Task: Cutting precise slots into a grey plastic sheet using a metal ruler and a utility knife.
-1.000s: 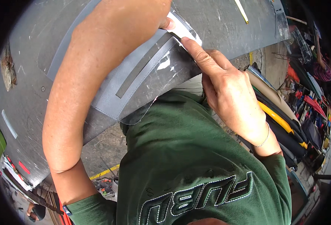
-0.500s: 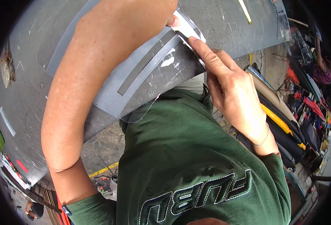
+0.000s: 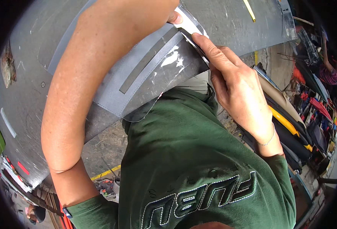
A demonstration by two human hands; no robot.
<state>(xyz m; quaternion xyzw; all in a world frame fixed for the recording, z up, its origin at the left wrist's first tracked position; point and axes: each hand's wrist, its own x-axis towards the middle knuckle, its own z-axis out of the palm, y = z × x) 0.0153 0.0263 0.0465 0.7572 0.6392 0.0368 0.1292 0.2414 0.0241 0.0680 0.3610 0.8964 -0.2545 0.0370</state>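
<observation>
A grey panel with a stitched border (image 3: 111, 101) lies on the dark work surface, a narrow dark strip (image 3: 149, 59) running along it. White material (image 3: 189, 26) shows at its upper right part. My left hand (image 3: 175, 18) reaches across the panel and rests a fingertip beside the white material; its other fingers are hidden behind my forearm. My right hand (image 3: 233, 80) is closed around a thin, dark, flat tool (image 3: 194, 45), index finger stretched along it. The tool's far tip meets the white material near the dark strip's end; its exact kind is unclear.
White patches (image 3: 171, 59) mark the dark surface (image 3: 191, 70) by the tool. A yellow strip (image 3: 249, 10) lies at the far right, a pale strip (image 3: 8, 123) at the left. Rolls of material (image 3: 281, 118) stand right of me. Another person (image 3: 35, 213) is partly visible lower left.
My right hand and the tool have shifted very slightly. The white patches near the tool look somewhat larger. My left arm has barely moved.
</observation>
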